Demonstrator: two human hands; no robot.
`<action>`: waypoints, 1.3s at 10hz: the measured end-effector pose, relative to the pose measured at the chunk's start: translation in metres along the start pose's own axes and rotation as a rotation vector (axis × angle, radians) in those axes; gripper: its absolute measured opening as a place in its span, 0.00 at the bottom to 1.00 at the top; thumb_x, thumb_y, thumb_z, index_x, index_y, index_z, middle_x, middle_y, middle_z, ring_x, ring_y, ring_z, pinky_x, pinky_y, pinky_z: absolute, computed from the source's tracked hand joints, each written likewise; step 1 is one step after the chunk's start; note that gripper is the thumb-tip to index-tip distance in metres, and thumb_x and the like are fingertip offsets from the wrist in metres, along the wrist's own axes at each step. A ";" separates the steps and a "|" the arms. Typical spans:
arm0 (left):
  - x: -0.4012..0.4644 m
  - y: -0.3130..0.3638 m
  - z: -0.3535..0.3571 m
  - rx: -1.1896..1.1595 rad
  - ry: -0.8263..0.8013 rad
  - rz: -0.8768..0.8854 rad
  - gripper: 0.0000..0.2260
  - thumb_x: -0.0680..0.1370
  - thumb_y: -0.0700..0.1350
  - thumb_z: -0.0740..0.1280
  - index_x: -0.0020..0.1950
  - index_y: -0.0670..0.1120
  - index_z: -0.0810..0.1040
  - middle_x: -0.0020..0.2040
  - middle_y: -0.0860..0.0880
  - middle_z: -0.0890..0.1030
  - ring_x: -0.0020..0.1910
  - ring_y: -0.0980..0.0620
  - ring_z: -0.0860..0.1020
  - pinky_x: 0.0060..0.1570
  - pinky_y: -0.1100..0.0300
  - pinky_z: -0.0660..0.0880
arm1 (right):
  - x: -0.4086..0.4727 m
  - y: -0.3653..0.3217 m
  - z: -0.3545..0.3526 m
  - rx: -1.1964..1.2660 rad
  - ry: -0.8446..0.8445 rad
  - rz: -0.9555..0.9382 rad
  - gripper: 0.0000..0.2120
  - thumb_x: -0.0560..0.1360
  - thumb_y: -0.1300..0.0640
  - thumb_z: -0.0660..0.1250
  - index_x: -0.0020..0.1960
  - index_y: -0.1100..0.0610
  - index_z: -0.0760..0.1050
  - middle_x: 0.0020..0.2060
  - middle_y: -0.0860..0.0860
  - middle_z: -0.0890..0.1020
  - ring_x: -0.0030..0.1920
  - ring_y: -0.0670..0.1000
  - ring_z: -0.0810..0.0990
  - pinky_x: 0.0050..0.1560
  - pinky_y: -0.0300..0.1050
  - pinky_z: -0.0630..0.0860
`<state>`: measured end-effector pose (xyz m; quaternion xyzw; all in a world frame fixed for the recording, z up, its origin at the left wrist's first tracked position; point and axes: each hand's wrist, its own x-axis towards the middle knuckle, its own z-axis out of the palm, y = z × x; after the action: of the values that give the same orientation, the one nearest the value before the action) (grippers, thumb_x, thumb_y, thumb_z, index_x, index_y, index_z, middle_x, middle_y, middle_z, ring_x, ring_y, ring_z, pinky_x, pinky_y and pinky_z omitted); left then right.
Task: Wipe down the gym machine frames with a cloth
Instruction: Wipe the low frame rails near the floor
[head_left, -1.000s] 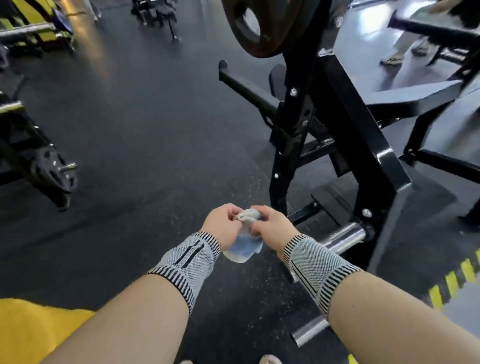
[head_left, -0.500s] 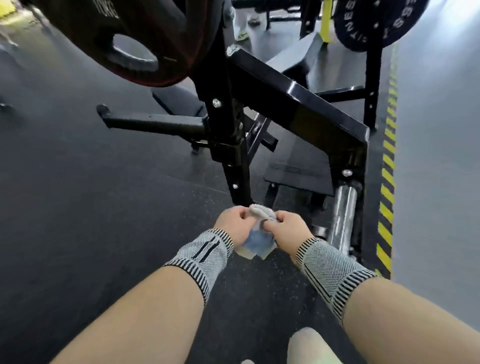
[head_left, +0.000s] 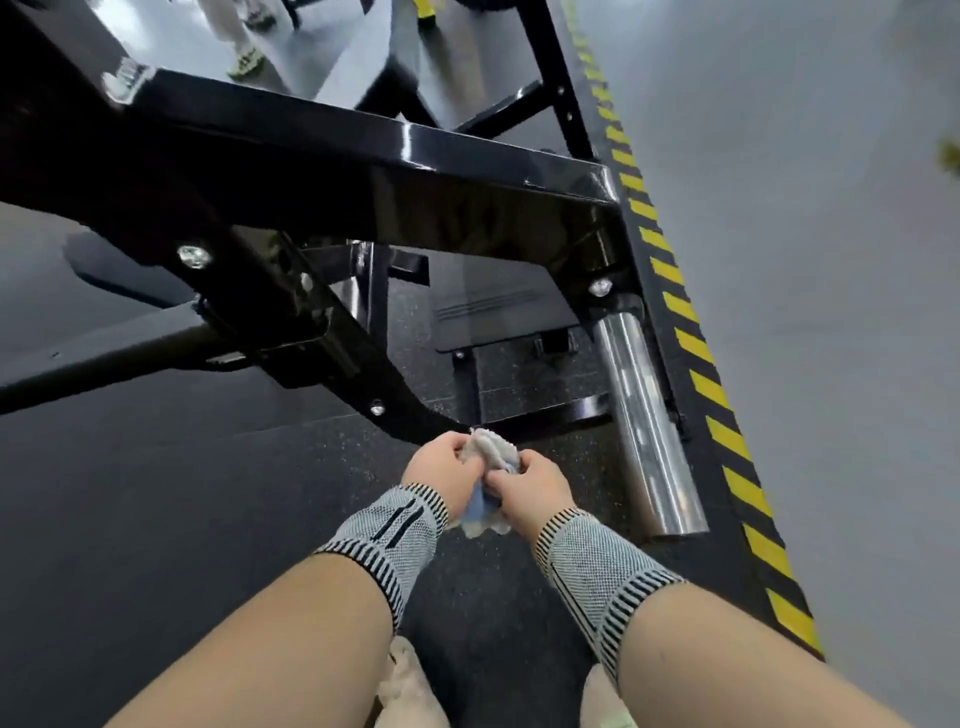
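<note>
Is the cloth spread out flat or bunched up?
Bunched up: the cloth is a crumpled wad gripped between the left hand and right hand, off the frame.

2 hands, 1 cloth, 2 wrist sleeves, 1 black frame, 1 chrome peg.

Your cloth is pale grey-white on top with a light blue patch lower down. Just below it, your wristbands are a grey-and-white knit edged with black stripes. Above the cloth, the machine frame is glossy black, and right of the cloth the sleeve bar is shiny silver. Farther right of the cloth, the floor edge strip carries yellow and black diagonal stripes. The floor left of the cloth is dark speckled grey.
</note>
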<state>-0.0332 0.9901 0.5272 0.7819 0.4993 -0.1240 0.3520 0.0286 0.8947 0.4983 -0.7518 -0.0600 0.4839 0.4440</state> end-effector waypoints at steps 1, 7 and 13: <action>0.026 -0.014 0.004 0.070 -0.052 0.071 0.11 0.80 0.49 0.63 0.59 0.49 0.78 0.50 0.49 0.83 0.48 0.51 0.79 0.53 0.57 0.76 | 0.017 0.013 0.017 0.085 0.058 0.028 0.02 0.71 0.63 0.66 0.42 0.58 0.74 0.37 0.52 0.78 0.39 0.52 0.77 0.44 0.47 0.76; 0.249 -0.187 0.139 0.488 -0.125 0.539 0.21 0.81 0.39 0.56 0.75 0.46 0.64 0.75 0.50 0.65 0.71 0.51 0.67 0.68 0.61 0.62 | 0.215 0.175 0.086 -0.163 0.709 -0.079 0.10 0.73 0.60 0.64 0.52 0.52 0.80 0.44 0.52 0.79 0.46 0.55 0.77 0.44 0.42 0.68; 0.443 -0.198 0.292 0.204 0.339 0.969 0.24 0.78 0.33 0.57 0.75 0.45 0.66 0.74 0.50 0.68 0.73 0.54 0.65 0.71 0.63 0.56 | 0.440 0.263 0.032 -1.217 1.061 -0.672 0.28 0.70 0.52 0.52 0.64 0.63 0.76 0.63 0.59 0.78 0.64 0.60 0.75 0.64 0.56 0.70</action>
<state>0.0490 1.1509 -0.0099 0.9627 0.1155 0.1335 0.2051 0.1454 0.9861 0.0064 -0.9269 -0.3115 -0.2024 0.0542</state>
